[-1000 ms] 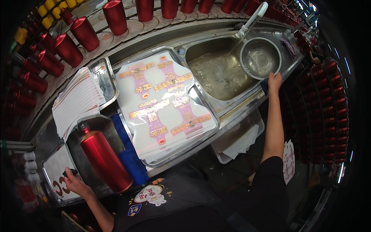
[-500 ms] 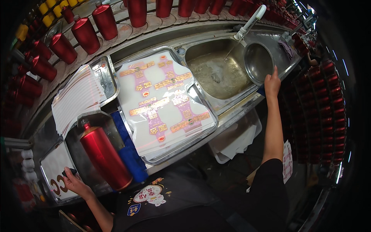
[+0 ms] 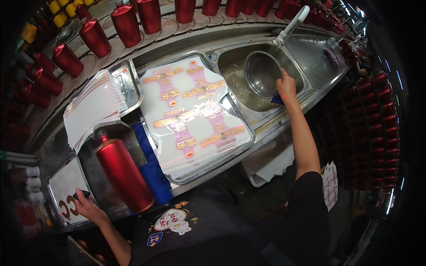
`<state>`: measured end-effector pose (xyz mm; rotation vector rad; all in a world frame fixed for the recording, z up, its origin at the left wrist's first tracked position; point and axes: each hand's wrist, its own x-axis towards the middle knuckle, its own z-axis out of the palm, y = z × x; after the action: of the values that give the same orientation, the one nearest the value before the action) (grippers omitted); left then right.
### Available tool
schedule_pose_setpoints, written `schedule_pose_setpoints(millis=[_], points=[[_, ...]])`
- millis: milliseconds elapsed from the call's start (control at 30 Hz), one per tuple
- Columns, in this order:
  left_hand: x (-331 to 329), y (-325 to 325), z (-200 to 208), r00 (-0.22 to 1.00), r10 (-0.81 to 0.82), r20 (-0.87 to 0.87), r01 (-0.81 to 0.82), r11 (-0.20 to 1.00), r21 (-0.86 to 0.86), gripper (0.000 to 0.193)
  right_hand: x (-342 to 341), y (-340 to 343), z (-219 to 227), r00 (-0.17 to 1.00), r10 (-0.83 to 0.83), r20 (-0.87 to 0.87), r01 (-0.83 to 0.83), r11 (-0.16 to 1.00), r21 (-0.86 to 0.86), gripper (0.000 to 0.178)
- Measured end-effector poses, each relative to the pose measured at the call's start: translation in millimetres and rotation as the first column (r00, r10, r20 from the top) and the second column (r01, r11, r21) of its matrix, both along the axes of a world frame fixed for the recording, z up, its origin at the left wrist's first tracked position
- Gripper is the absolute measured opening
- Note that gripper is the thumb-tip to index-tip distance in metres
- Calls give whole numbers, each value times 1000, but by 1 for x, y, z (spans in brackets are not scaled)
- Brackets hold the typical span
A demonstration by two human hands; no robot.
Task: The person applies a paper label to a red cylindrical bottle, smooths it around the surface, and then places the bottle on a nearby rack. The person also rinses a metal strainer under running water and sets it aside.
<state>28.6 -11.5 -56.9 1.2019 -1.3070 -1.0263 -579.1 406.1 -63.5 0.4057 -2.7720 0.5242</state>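
My right hand (image 3: 286, 88) grips the near right rim of a round metal bowl (image 3: 265, 74), which is tilted over the sink basin (image 3: 296, 67). A dark blue cloth-like piece (image 3: 277, 98) shows beside those fingers. At the lower left, my left hand (image 3: 90, 208) is closed around a small black object (image 3: 84, 193), whose kind I cannot make out. That hand is over a shallow tray (image 3: 82, 175) bearing brown curved shapes. Nearby, a red bottle (image 3: 124, 173) leans in a metal holder, its neck pointing away from me.
A metal tray (image 3: 248, 128) holds a stack of clear-backed sheets (image 3: 188, 88) with pink and gold decals. Striped sheets (image 3: 91, 106) lie left of it. A white tap (image 3: 290, 26) stands behind the sink. Red bottles (image 3: 125, 24) line the conveyor; more are stacked at right.
My right hand has moved the metal bowl leftward from the sink's right-hand ledge to above the basin. My left hand still holds the black object in nearly the same place.
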Motion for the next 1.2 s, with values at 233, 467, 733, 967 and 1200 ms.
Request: schedule_pose_setpoints(millis=[233,467,733,967,1200], points=[[4,3,4,998,69,5,-69,997,-29,18,-32,-22,-57,997,52,60,-50,998,-34,36],[-2,6,8,995,93,31,-92,995,-24,19,-42,5,-62,829,106,549,281,770,-573,23],[-22,9,12,999,25,-39,-26,1000,-11,28,-21,27,-9,788,189,586,367,620,-693,9],[-20,13,13,992,-79,-103,78,997,-14,33,11,2,65,747,341,571,282,615,-736,11],[-27,12,18,976,-124,-179,125,992,-4,31,68,-102,139,608,625,490,70,573,-817,11]])
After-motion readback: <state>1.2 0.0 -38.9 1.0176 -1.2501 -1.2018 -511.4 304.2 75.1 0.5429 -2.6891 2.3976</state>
